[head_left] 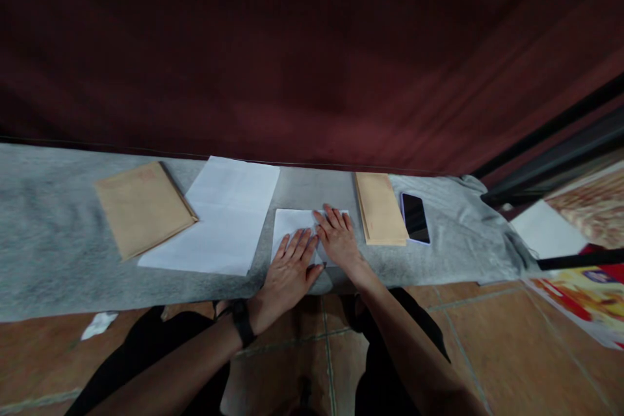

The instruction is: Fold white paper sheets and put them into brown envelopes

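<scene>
A folded sheet of white paper (287,220) lies in front of me on the grey cloth. My left hand (293,268) rests flat on its left part, fingers stretched out and pointing away from me. On the right part of the same sheet, my right hand (337,237) is pressed down with its fingers spread. The fingertips of the left hand come close to the right thumb. Both palms cover much of the paper, so its folds are partly hidden. To the left is a larger stack of white paper (229,208), with brown envelopes (141,208) overlapping its left edge.
A narrow stack of brown envelopes (383,208) lies to the right, beside a phone (416,218) with a dark screen. Grey cloth (49,227) covers the narrow table. A dark red curtain (292,78) hangs behind it. Colourful packaging (592,299) is at the far right.
</scene>
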`<state>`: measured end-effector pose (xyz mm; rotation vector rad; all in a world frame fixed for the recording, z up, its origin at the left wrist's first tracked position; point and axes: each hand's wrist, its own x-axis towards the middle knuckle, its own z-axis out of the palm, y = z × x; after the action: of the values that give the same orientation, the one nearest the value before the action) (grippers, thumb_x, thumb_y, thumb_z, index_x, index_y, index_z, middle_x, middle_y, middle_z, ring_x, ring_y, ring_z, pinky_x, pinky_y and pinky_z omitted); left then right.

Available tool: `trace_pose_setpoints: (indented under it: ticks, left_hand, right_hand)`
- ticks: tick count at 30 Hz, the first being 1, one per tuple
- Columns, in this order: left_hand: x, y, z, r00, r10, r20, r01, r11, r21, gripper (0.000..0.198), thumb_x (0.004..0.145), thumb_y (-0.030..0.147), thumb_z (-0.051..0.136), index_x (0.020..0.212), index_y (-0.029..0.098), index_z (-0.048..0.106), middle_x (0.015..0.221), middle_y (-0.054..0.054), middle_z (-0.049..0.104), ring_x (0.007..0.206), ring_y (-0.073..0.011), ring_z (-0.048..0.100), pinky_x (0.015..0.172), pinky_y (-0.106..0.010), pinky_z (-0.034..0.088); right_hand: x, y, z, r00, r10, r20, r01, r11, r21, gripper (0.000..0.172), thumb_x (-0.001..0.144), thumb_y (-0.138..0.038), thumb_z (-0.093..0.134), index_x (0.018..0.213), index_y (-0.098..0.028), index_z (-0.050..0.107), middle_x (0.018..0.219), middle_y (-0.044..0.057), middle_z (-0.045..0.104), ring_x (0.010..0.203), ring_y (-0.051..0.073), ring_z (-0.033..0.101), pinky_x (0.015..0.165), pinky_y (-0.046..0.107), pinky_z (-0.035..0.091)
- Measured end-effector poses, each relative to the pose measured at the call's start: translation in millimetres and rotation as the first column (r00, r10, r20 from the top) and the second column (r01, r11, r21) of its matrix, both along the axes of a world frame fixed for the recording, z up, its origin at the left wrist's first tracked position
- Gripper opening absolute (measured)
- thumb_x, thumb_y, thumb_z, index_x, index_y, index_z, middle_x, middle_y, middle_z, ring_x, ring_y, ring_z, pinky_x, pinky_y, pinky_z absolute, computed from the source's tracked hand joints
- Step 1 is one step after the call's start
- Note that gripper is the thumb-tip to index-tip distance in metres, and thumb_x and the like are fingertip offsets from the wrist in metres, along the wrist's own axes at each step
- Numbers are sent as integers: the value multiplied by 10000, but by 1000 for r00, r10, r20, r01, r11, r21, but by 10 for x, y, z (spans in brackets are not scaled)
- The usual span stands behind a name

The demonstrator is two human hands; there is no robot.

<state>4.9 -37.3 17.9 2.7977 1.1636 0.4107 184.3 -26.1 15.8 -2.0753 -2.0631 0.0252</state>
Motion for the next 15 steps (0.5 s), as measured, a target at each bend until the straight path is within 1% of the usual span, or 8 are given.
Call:
trace_pose_setpoints:
  ticks: [5,8,12,15]
  left_hand:
    - [-26,18,24,1000,-16,-9,16,1000,-14,623,996,510,456,1510,157,471,1603,-139,421,1514,-320,334,1248,-555,247]
    - [-21,31,12,1000,-14,8,14,1000,-15,589,1014,441,407,1518,138,452,1598,-147,425,1518,-308,328,1251,-548,248]
    - [69,153,-1,999,52,16,-51,998,-39,580,1020,343,345,1535,82,400,1603,-172,411,1529,-288,305,1254,-521,253]
    - [178,308,5,993,114,-28,-116,990,-83,564,1018,308,334,1531,86,409,1618,-156,391,1540,-285,277,1263,-509,234]
  right_hand:
    - [1,0,-11,1000,-8,-20,8,1000,6,465,1071,-332,398,1533,-326,445,1639,50,375,1487,270,377,1217,510,267]
    - [-2,1,-16,1000,-4,-25,4,1000,14,463,1069,-340,404,1529,-319,454,1638,55,376,1482,278,384,1217,509,264]
    - [-21,-4,-30,1000,0,-23,0,1000,25,464,1071,-363,404,1528,-306,456,1640,71,371,1491,286,368,1219,525,244]
    - [-40,-10,-43,1000,-1,-24,2,1000,28,468,1068,-376,413,1528,-301,459,1642,84,363,1495,294,359,1218,539,232]
